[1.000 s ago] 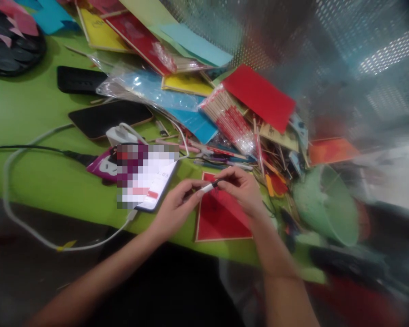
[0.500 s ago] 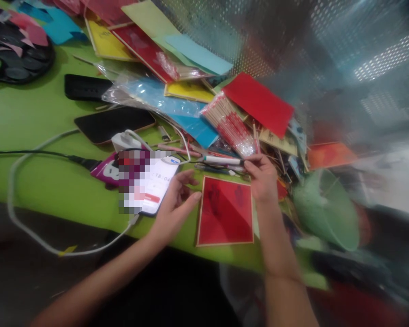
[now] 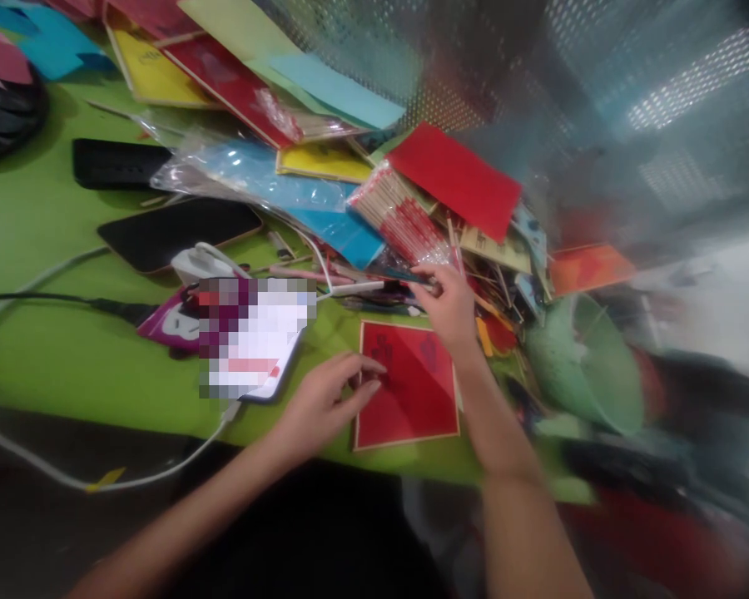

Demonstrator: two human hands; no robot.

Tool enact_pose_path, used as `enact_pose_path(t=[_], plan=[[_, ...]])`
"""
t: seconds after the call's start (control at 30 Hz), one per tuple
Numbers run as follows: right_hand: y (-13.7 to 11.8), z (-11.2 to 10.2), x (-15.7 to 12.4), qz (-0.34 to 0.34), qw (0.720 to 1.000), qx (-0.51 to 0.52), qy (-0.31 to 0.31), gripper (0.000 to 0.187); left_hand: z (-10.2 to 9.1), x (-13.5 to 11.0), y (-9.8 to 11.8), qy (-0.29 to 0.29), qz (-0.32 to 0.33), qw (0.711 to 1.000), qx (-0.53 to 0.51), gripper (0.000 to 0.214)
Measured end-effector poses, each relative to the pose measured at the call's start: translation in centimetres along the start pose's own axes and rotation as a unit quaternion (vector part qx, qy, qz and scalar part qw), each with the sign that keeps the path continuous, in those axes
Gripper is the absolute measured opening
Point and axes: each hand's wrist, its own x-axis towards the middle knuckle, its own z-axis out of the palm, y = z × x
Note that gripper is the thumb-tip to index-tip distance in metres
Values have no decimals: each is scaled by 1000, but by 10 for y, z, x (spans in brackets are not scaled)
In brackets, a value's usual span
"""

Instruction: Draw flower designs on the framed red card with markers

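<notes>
Two hands are reaching out: left hand (image 3: pixel 324 399), fingers apart, over a red card (image 3: pixel 412 408); right hand (image 3: pixel 446 308) pinching a dark pen (image 3: pixel 405 275).

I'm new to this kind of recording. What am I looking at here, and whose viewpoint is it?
There is no machine: these are a person's own bare hands, seen from a camera worn on the head, looking forward and down. The left hand is over a red square card with dark markings, holding nothing visible. The right hand appears to pinch a dark pen. Around them on the green table lie a lit phone, a purple power strip and a plastic-wrapped stick bundle.
</notes>
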Motion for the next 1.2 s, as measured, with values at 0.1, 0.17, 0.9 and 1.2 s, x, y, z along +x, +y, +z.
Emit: enact_pose_path(t=[0.1,0.17,0.9,1.2], plan=[[21,-27,-8,25,998,-29,53,19,0,0,-2,-9,29,999,39,18],[40,-46,-14,62,994,-38,86,17,0,0,-4,0,49,998,51,17],[50,-29,-10,-41,985,-91,-141,17,3,4,-16,60,118,960,247,31],[18,-12,-2,-113,974,-136,-144,19,7,3,-13,19,86,952,292,49]])
